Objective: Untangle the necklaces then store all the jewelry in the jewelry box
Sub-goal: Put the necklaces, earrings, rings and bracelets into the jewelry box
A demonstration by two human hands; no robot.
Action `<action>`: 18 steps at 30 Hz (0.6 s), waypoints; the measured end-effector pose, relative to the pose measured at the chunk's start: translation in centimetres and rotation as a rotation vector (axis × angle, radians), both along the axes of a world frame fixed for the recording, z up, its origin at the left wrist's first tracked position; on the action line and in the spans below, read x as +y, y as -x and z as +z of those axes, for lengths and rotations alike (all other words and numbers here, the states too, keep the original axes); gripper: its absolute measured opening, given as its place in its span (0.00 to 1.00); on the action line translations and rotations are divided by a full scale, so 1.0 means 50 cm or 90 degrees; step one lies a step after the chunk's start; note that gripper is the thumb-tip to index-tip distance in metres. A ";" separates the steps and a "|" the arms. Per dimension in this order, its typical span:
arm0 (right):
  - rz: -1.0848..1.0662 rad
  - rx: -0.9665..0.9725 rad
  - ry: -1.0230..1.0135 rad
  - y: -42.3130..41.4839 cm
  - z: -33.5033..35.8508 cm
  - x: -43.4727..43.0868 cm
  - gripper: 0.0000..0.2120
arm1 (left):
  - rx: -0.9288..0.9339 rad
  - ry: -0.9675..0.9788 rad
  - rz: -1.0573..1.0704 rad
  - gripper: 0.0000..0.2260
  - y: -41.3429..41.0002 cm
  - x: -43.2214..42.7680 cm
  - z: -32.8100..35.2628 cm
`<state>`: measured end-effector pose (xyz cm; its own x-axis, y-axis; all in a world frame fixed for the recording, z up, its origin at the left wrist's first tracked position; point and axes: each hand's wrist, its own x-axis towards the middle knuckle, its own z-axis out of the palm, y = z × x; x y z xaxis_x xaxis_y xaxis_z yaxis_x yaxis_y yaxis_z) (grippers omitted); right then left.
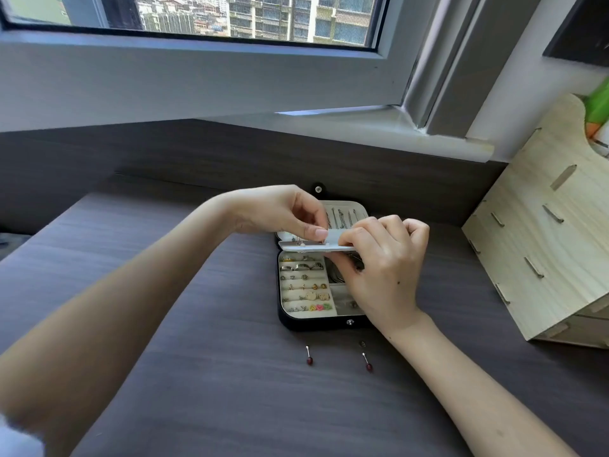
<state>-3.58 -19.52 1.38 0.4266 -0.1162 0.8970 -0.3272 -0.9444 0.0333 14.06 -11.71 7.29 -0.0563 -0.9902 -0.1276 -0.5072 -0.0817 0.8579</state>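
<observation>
A black jewelry box [298,323] lies open on the dark desk, its cream slots holding several rings and earrings. Necklaces [344,216] hang in the raised lid. A white earring flap [306,247] stands half-lifted across the box's middle. My left hand [280,211] pinches the flap's upper edge with thumb and fingers. My right hand [382,262] grips the flap's right part, fingers curled over it and hiding the box's right compartments. Two dark red drop earrings lie on the desk in front of the box, one [309,356] left, one [367,362] right.
A small metal earring back [362,344] lies just above the right drop earring. A light wooden organizer [543,245] stands at the right of the desk. The window sill [362,123] and a dark wall panel run behind the box.
</observation>
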 end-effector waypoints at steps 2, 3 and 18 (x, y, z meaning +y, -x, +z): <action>0.001 -0.001 -0.001 0.000 0.000 0.000 0.14 | -0.084 -0.007 -0.018 0.05 0.001 -0.007 0.018; 0.001 -0.002 -0.001 -0.001 0.000 0.000 0.14 | -0.133 -0.007 -0.027 0.04 0.003 -0.011 0.026; -0.010 -0.004 0.034 0.001 -0.001 0.005 0.12 | -0.385 -0.053 -0.096 0.10 0.028 -0.044 0.062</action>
<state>-3.64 -19.26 1.35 0.4200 -0.0749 0.9044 -0.3423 -0.9361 0.0814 12.68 -13.89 10.37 -0.0887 -0.9622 -0.2576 -0.9121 -0.0255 0.4091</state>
